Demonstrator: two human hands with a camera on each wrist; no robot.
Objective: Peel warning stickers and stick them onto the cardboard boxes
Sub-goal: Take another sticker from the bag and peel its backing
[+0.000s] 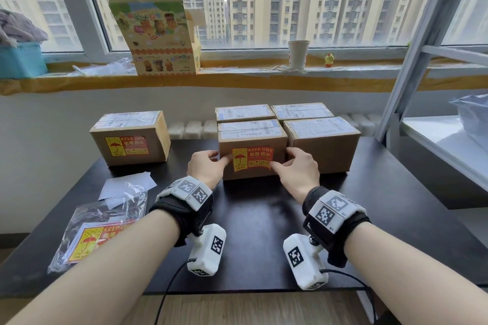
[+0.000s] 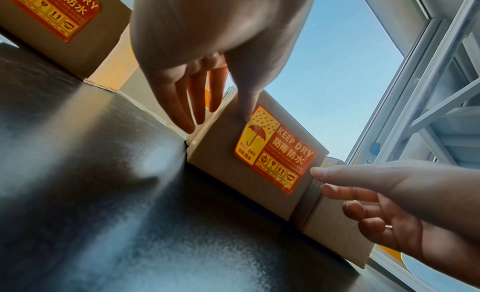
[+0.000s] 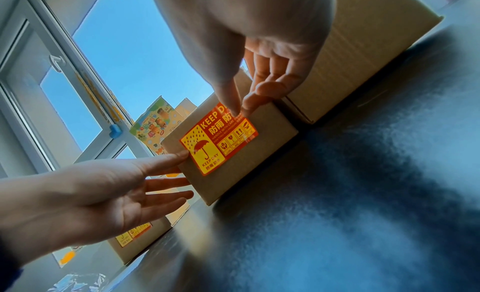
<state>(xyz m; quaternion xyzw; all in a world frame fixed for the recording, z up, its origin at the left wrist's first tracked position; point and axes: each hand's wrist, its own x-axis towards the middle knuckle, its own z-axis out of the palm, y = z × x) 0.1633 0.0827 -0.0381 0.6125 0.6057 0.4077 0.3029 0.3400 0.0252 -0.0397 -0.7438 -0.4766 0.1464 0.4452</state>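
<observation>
A brown cardboard box (image 1: 253, 141) stands mid-table with a red and yellow KEEP DRY sticker (image 1: 252, 159) on its front face. My left hand (image 1: 208, 166) is at the box's left edge, thumb touching the sticker's left side (image 2: 275, 150), fingers straight along the box's side. My right hand (image 1: 295, 166) is at the right edge, its thumb pressing the sticker's lower right corner (image 3: 218, 140), other fingers loose by the box's side. A second box (image 1: 129, 140), further left, bears the same sticker (image 1: 126, 145). A clear bag of stickers (image 1: 97, 235) lies front left.
Three more boxes (image 1: 322, 140) sit behind and to the right of the middle one. White backing paper (image 1: 126, 185) lies by the bag. A metal rack (image 1: 422, 60) stands at the right. On the windowsill are a printed carton (image 1: 158, 34) and a paper cup (image 1: 298, 54).
</observation>
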